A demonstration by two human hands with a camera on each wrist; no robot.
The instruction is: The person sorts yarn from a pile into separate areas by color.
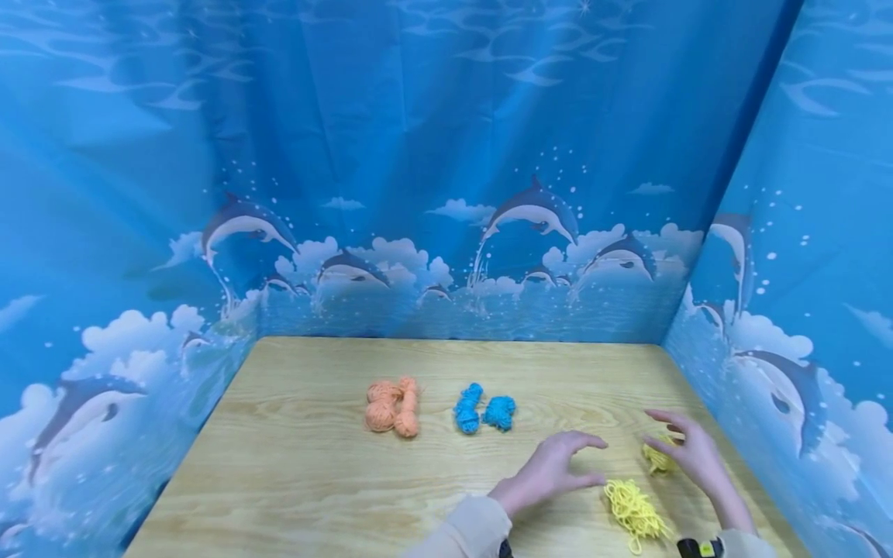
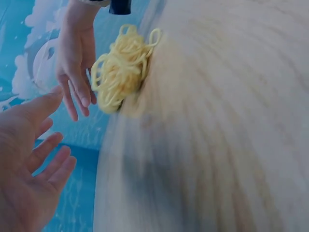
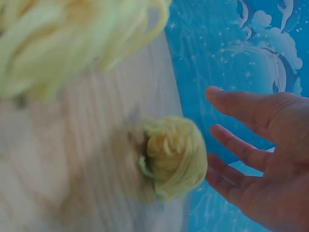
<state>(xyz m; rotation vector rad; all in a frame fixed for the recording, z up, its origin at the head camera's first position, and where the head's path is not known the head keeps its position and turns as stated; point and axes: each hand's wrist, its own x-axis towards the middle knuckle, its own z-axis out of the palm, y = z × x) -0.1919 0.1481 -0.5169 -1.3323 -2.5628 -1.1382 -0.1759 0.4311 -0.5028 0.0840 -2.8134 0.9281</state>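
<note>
A loose tangle of yellow yarn (image 1: 633, 511) lies near the table's front right. Just beyond it sits a smaller, rounder clump of yellow yarn (image 3: 176, 157), partly behind my right hand (image 1: 691, 456) in the head view. That hand hovers over the clump with its fingers spread and nothing in its grasp. My left hand (image 1: 551, 471) hangs above the table to the left of the tangle, thumb and fingers apart, holding nothing. The left wrist view shows the yellow tangle (image 2: 123, 70) beyond the left hand's fingers, with the right hand (image 2: 77, 58) beside it.
Orange yarn bundles (image 1: 392, 407) lie side by side at the table's middle left. Two blue yarn bundles (image 1: 468, 408) rest to the right of them. The wooden table (image 1: 293, 480) meets blue dolphin-print curtains (image 1: 418, 155) at its back and sides.
</note>
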